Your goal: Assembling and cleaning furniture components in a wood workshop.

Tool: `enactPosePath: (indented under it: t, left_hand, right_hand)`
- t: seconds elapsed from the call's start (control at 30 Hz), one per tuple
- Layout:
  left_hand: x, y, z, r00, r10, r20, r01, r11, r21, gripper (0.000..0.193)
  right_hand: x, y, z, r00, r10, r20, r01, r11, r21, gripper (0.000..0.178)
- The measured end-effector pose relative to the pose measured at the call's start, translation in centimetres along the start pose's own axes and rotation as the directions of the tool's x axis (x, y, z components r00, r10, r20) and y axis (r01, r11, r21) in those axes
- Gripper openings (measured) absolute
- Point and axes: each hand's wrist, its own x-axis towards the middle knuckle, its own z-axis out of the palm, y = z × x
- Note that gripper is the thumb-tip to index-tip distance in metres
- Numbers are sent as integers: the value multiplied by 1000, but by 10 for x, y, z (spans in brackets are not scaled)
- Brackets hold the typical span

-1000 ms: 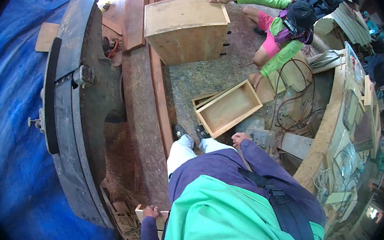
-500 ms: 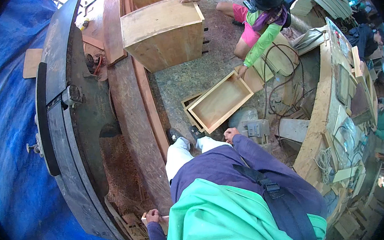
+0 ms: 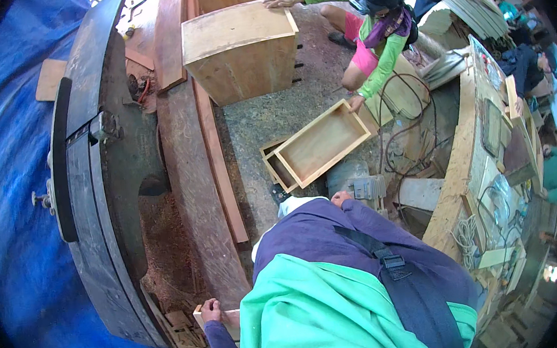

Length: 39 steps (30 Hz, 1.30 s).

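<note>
At the lower left my left hand (image 3: 211, 310) is closed over the edge of a light wooden piece (image 3: 232, 318). My clothing hides most of that piece. My right hand (image 3: 341, 198) is low beside my body, its fingers curled in and partly hidden; nothing shows in it. Ahead of me on the floor lies a shallow wooden drawer (image 3: 321, 145), tilted over a second drawer frame (image 3: 280, 172). A co-worker's hand (image 3: 356, 103) grips its far right corner. The co-worker's other hand (image 3: 282, 0) rests on top of a wooden cabinet (image 3: 242, 58).
A long dark machine (image 3: 91, 190) runs along the left, before a blue tarp (image 3: 11, 217). Brown planks (image 3: 191, 162) lie beside it. To the right are a looped hose (image 3: 387, 125), a grey metal box (image 3: 367, 187) and a cluttered workbench (image 3: 455, 185).
My view and body have shifted forward, so my legs are now mostly hidden. My left hand and the wooden piece sit slightly farther left. The co-worker has raised the drawer's far end slightly.
</note>
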Motion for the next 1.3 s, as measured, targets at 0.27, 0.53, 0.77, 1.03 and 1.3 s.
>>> enactPosePath:
  t: [0.27,0.53,0.77,1.03,1.3]
  left_hand:
    - [-27,-13,15,971,49,-235,-71,994,-89,21]
    - [-71,123,-25,923,100,-371,-347,632,-693,27]
    - [-82,229,22,787,595,-166,9,-280,-960,38]
    - [-122,166,45,923,-90,-374,-169,779,-604,33]
    - [-170,191,63,782,568,-256,-619,664,-419,41]
  right_hand:
    - [5,-70,-17,945,-278,171,308,932,-192,26]
    - [-67,-266,14,692,-287,662,-95,873,478,41]
    - [-271,-342,89,54,-183,982,-305,933,191,54]
    - [-309,-369,48,6,-523,852,87,850,520,44]
    - [-386,-350,75,-603,-203,772,798,-146,585,39]
